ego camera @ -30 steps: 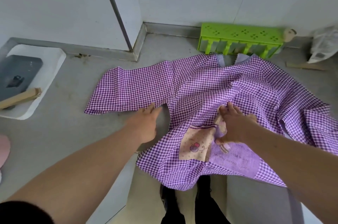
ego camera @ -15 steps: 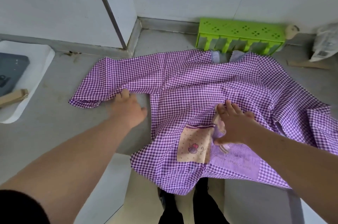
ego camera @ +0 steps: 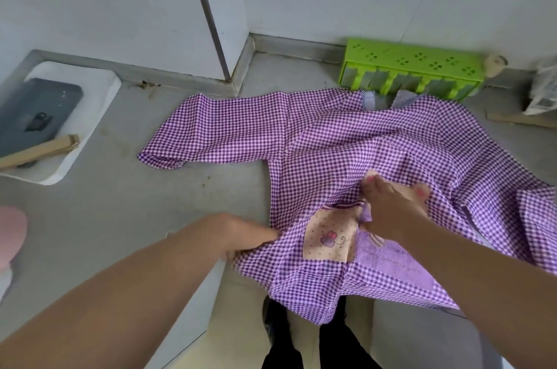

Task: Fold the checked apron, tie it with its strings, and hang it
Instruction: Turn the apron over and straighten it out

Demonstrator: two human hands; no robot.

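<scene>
The purple-and-white checked apron (ego camera: 346,142) lies spread on the grey counter (ego camera: 105,212), one flap stretched left, its lower edge hanging over the counter's front. A beige pocket patch (ego camera: 327,237) with a small drawing and a lilac patch sit near that edge. My left hand (ego camera: 241,236) pinches the apron's left side edge beside the pocket. My right hand (ego camera: 391,206) presses flat on the cloth just right of the pocket, fingers spread. The strings are not clearly visible.
A green plastic rack (ego camera: 413,73) stands against the back wall behind the apron. A white tray (ego camera: 90,115) holding a dark flat device and a cardboard piece lies at the left. A plastic bag (ego camera: 545,88) sits at the far right. My legs show below the counter edge.
My left hand left the stretched left flap and came back toward me to the apron's side edge by the pocket. My right hand stayed pressing on the cloth.
</scene>
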